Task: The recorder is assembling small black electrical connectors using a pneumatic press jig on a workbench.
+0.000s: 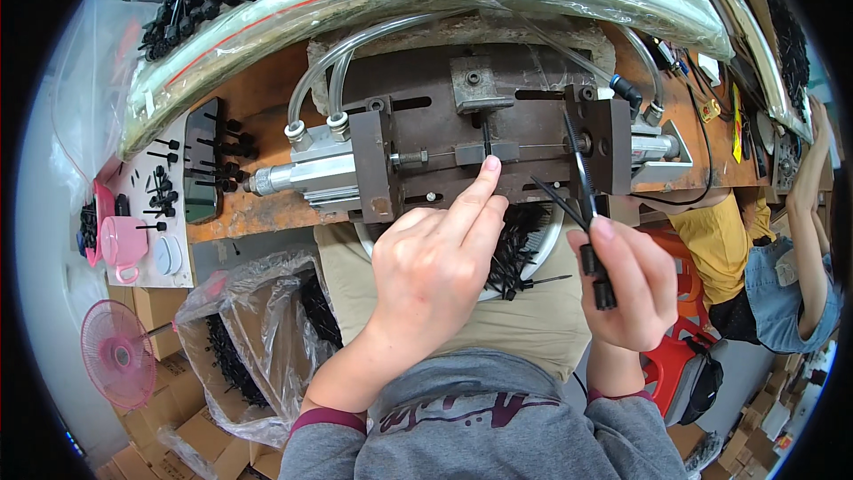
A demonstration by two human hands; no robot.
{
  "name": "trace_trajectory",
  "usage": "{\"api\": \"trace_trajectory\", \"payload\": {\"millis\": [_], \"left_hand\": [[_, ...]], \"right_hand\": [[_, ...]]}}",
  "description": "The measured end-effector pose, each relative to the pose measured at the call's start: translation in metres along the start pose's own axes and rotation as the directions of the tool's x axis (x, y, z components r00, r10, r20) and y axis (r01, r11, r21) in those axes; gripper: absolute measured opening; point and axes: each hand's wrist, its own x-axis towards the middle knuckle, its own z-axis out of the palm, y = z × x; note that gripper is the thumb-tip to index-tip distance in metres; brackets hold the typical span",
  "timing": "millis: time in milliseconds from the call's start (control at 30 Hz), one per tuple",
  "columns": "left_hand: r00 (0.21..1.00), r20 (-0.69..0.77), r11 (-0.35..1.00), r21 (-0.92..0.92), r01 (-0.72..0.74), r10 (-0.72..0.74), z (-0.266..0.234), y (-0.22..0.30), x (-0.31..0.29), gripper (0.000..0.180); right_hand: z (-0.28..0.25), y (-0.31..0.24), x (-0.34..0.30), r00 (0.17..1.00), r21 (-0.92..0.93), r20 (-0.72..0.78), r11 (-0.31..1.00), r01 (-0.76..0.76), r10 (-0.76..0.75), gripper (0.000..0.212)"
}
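Note:
My left hand point(435, 276) reaches over a brown metal fixture point(373, 71), index finger stretched out. Its fingertip touches a small grey block point(468, 155) at the fixture's centre, where a thin black rod point(486, 135) stands. The thumb is hidden. Raised at the fixture's right, my right hand point(629, 280) is closed on thin black rods point(562, 199) with thick cylindrical ends; their tips point up and away. Below the fixture, partly behind my left hand, a white-rimmed bowl point(544, 260) on my lap holds many similar black rods.
Air cylinders point(311, 176) with clear hoses point(313, 67) flank the fixture. Black pieces lie on a dark tray point(204, 129) at left, near a pink cup point(123, 240). A plastic-lined box point(267, 302) and pink fan point(120, 351) stand below. Another person's arm point(807, 213) shows at right.

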Motion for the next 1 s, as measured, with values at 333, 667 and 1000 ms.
{"api": "trace_trajectory", "payload": {"millis": [333,667,1000], "left_hand": [[0.989,-0.144,0.835,-0.548,-0.050,-0.036,-0.026,0.014,-0.004,0.036],[0.997,-0.072,0.689,-0.723,-0.045,-0.010,-0.026,0.003,-0.008,0.031],[0.995,0.013,0.925,-0.366,0.098,-0.100,-0.011,0.000,-0.012,0.031]], "right_hand": [[0.010,-0.004,-0.002,0.978,0.054,0.067,0.980,0.193,-0.197,0.041],[0.006,-0.010,-0.006,0.989,0.211,0.129,0.976,0.046,-0.075,0.034],[0.009,0.000,-0.013,0.995,0.049,-0.030,0.995,-0.090,0.092,0.033]]}}
